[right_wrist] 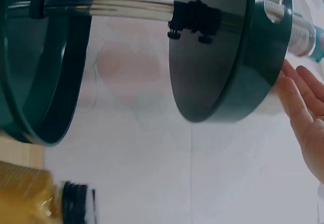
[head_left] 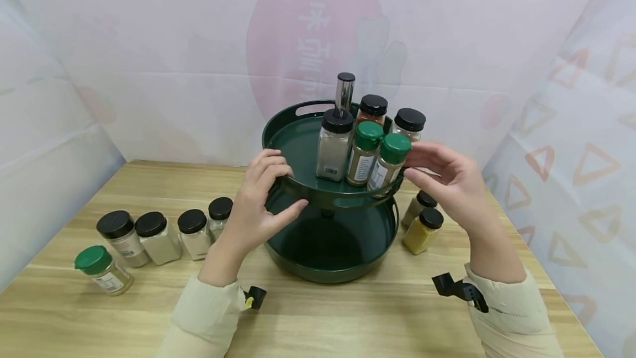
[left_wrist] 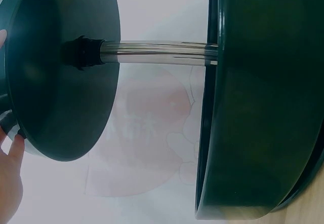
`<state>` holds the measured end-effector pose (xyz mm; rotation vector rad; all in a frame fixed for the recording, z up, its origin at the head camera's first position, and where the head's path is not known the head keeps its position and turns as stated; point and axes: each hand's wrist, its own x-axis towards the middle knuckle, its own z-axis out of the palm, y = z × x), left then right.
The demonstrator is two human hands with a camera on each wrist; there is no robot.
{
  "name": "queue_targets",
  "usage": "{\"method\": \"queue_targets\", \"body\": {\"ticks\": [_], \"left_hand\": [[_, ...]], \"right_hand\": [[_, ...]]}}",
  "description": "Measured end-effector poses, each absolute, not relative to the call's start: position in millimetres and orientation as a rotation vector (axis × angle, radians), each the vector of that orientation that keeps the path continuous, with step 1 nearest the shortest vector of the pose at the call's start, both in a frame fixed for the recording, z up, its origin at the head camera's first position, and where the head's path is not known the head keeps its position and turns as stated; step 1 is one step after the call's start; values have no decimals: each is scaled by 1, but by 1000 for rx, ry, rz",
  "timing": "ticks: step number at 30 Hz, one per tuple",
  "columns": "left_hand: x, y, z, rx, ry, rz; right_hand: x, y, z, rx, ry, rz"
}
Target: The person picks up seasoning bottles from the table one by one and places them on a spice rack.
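Note:
A dark green two-tier rotating tray [head_left: 293,142] stands on the table, a metal post joining its tiers. My left hand [head_left: 260,198] holds the upper tier's rim at the left, fingers over the edge and thumb against the outer wall. At the right of that tier, my right hand [head_left: 449,178] is beside a green-capped spice jar [head_left: 390,164], fingers extended and thumb apart. Another green-capped jar [head_left: 362,153] stands to its left. Around them are a square black-capped jar [head_left: 334,148], a red-brown spice jar [head_left: 372,108] and another black-capped jar [head_left: 409,122].
On the table's left are several black-capped jars [head_left: 159,239] and a green-capped jar [head_left: 104,272]. Right of the lower tier [head_left: 328,275] stand a yellow spice jar [head_left: 422,231] and a darker jar [head_left: 418,206]. A patterned cloth [head_left: 199,115] hangs behind.

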<state>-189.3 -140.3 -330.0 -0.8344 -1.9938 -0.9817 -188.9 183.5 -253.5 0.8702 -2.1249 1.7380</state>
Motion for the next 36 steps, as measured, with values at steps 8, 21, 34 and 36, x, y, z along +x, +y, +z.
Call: {"method": "queue_targets", "body": {"ticks": [8, 21, 34, 36], "left_hand": [[-188, -141, -329, -835, -1997, -1000], [-188, -140, -330, -838, -1989, -1009], [-187, -139, -329, -830, -1984, -989], [-188, -139, -329, -831, -1986, -984]], "right_hand": [[-182, 208, -270, 862, -1887, 1780], [-187, 248, -319, 369, -2175, 1625], [-194, 262, -353, 142, -2700, 1474], [-194, 263, -356, 148, -2697, 1463]]}}
